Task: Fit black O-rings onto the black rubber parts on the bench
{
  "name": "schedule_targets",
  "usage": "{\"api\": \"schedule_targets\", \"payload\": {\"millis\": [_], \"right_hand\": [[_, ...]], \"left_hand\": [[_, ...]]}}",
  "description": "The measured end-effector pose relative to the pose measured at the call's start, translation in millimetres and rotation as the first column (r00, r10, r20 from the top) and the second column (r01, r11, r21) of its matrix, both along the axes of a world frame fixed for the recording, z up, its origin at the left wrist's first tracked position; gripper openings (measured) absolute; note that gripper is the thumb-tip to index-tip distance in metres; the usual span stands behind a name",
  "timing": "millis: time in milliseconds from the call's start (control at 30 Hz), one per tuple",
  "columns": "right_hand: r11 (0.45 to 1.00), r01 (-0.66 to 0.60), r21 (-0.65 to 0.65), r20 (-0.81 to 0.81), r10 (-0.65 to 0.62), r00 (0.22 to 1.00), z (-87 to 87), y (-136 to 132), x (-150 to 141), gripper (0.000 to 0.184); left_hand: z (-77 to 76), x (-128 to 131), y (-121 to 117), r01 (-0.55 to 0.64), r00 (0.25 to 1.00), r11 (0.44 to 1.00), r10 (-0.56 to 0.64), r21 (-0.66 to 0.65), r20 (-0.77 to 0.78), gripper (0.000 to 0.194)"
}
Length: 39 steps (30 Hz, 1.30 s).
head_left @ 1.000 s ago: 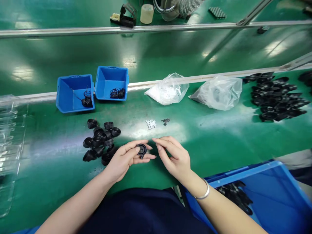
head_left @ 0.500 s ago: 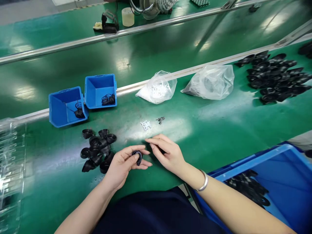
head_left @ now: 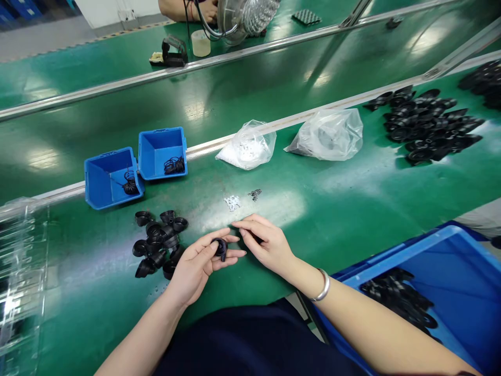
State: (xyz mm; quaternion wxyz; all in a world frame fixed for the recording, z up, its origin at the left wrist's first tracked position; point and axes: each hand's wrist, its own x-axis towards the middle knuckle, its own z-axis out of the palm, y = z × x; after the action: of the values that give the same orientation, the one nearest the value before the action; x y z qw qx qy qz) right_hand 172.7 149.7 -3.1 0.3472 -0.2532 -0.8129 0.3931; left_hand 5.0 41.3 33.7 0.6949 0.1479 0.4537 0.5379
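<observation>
My left hand (head_left: 198,263) grips a small round black plastic part (head_left: 221,249) between thumb and fingers, its hollow side showing. Close by on the right is my right hand (head_left: 270,245), thumb and fingertips drawn together in a pinch. Whatever those fingertips hold, if anything, is too small to make out. They are apart from the black part. Just beyond the hands lie a little pile of small white pieces (head_left: 232,203) and a pile of tiny dark pieces (head_left: 255,195). A cluster of similar black plastic parts (head_left: 158,240) rests left of my left hand.
Two blue bins (head_left: 113,201) with black cable coils stand at back left. Clear plastic bags (head_left: 250,149) lie along the rail. Black parts (head_left: 426,122) are heaped at right. A large blue crate (head_left: 462,271) sits at lower right. Across the bench shows another person's hand (head_left: 207,10).
The black part has been turned in my left hand, so its hollow side faces up more. My right hand stays pinched close by. The camera view has shifted slightly.
</observation>
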Motion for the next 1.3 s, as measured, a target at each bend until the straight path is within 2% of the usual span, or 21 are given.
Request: {"api": "schedule_targets", "payload": {"millis": [233,333,367,433,500,567,667,767,867,967,1000,1033,1067,1133,1200,1233,1300], "right_hand": [[1.0,0.0,0.006,0.018,0.0,1.0,0.2,0,1,0.028],[0.992,-0.108,0.071,0.015,0.107,0.994,7.2,-5,3,0.036],[0.976,-0.179,0.124,0.041,0.175,0.984,10.4,-7,4,0.042],[0.912,-0.314,0.266,0.157,0.28,0.947,16.0,-12,4,0.055],[0.838,-0.373,0.397,0.276,0.279,0.92,19.0,-14,3,0.059],[0.803,-0.363,0.473,0.317,0.229,0.92,19.0,-15,2,0.054],[0.819,-0.325,0.472,0.285,0.207,0.936,17.2,-14,4,0.045],[0.878,-0.329,0.348,0.253,0.25,0.935,18.4,-13,7,0.038],[0.901,-0.362,0.239,0.258,0.3,0.918,21.7,-15,7,0.037],[0.912,-0.331,0.242,0.269,0.265,0.926,20.0,-8,13,0.036],[0.923,-0.284,0.261,0.276,0.211,0.938,17.4,-1,18,0.035],[0.932,-0.221,0.286,0.291,0.135,0.947,13.9,9,26,0.034],[0.937,-0.134,0.323,0.302,0.032,0.953,9.9,22,37,0.033],[0.922,0.014,0.386,0.37,-0.168,0.914,2.7,51,66,0.032],[0.833,0.197,0.517,0.395,-0.437,0.808,0.3,80,95,0.038],[0.763,0.29,0.577,0.396,-0.573,0.718,1.8,90,108,0.046],[0.641,0.404,0.653,0.374,-0.736,0.564,9.3,102,121,0.056]], "left_hand": [[-0.6,2,-3,0.009,0.987,1.0,-0.009,0.0,-0.158,0.031],[-7.6,6,-6,0.016,0.969,0.999,-0.005,0.045,-0.248,0.032],[-10.8,7,-7,0.028,0.959,0.998,-0.009,0.063,-0.283,0.033],[-17.3,10,-9,0.062,0.927,0.992,-0.017,0.109,-0.374,0.037],[-21.9,12,-12,0.113,0.875,0.982,-0.027,0.149,-0.483,0.045],[-23.1,12,-15,0.177,0.809,0.971,-0.052,0.159,-0.586,0.052],[-18.9,12,-19,0.25,0.758,0.959,-0.106,0.136,-0.643,0.063],[-13.1,14,-22,0.292,0.79,0.943,-0.145,0.157,-0.596,0.077],[-10.7,16,-23,0.335,0.797,0.924,-0.174,0.183,-0.579,0.087],[-10.9,14,-20,0.326,0.765,0.922,-0.128,0.209,-0.631,0.085],[-10.7,10,-19,0.309,0.715,0.926,-0.076,0.216,-0.695,0.08],[-10.1,6,-16,0.288,0.625,0.932,-0.008,0.22,-0.781,0.072],[-9.0,0,-14,0.263,0.488,0.939,0.069,0.223,-0.87,0.064],[-5.1,-13,-9,0.206,0.117,0.953,0.201,0.222,-0.973,0.046],[-0.6,-25,-6,0.135,-0.224,0.971,0.224,0.197,-0.949,0.036],[1.1,-30,-5,0.101,-0.351,0.98,0.199,0.174,-0.915,0.034],[2.2,-37,-4,0.049,-0.516,0.992,0.122,0.113,-0.848,0.032]]}}
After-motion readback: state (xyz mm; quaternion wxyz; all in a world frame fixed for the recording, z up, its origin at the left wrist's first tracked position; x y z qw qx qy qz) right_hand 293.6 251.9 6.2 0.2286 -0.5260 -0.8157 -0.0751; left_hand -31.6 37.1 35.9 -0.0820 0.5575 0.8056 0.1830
